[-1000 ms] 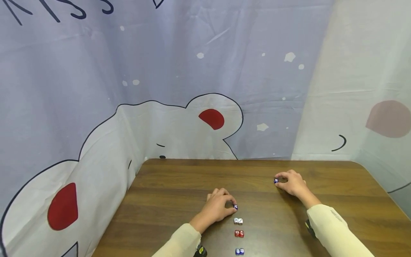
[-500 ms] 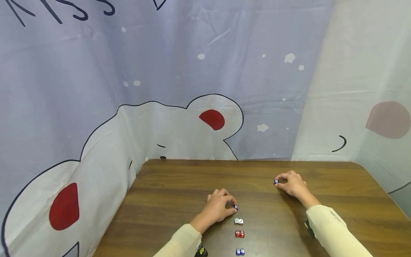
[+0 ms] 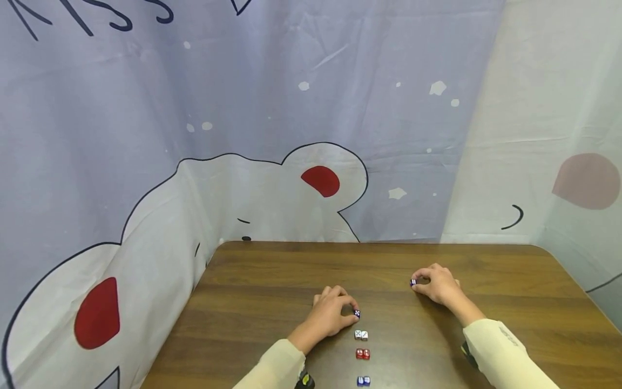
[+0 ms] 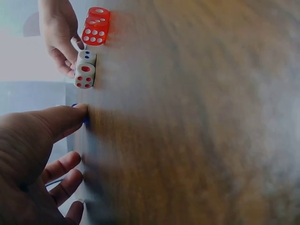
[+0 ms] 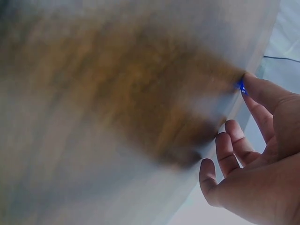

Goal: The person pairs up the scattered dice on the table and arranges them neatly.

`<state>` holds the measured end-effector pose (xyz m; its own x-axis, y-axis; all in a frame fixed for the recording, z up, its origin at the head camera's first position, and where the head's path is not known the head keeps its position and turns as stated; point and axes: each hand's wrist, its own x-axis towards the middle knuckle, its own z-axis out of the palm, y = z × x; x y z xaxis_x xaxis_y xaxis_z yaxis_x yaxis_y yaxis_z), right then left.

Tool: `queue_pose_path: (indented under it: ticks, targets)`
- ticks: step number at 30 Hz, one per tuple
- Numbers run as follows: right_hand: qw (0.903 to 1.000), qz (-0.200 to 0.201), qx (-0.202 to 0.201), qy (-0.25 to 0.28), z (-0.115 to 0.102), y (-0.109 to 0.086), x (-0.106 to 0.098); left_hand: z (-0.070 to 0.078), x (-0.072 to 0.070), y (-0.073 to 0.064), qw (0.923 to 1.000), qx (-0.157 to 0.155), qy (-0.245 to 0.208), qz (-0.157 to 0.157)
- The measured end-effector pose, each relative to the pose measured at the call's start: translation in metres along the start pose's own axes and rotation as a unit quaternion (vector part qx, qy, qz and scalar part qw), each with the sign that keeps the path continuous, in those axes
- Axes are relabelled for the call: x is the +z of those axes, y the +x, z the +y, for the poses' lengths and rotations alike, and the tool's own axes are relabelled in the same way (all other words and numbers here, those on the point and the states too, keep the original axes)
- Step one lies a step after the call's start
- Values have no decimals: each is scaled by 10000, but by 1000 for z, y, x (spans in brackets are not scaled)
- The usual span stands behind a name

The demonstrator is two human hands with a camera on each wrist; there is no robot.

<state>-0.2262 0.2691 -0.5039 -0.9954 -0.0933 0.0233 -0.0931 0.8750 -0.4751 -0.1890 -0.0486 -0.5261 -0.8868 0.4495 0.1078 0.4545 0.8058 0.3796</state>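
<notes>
My left hand [image 3: 330, 312] pinches a blue die [image 3: 357, 314] between thumb and index finger, low over the table; in the left wrist view the thumb hides most of that die. Farther back and to the right, my right hand [image 3: 439, 284] holds another blue die [image 3: 413, 282] by thumb and fingertip, its other fingers spread loosely, as the right wrist view shows. Just nearer than the left hand's die lies a pair of white dice [image 3: 361, 335], side by side. Behind them in the left wrist view appear red dice [image 4: 96, 26].
Toward the front of the brown wooden table [image 3: 272, 270], a red pair of dice [image 3: 363, 354] and a blue pair [image 3: 363, 381] continue the column below the white pair. A printed curtain [image 3: 272, 200] hangs along the table's back and left edges.
My right hand has shifted slightly toward me and to the left, carrying its blue die. The left hand and the paired dice have stayed in place.
</notes>
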Motion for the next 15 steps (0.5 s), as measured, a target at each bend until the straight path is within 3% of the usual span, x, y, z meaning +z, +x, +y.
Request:
queue_pose_path:
  ticks: [15]
  targets:
    - [9999, -57, -139, -49, -10, -10, 5, 0, -2, 0, 9997, 30, -240, 41]
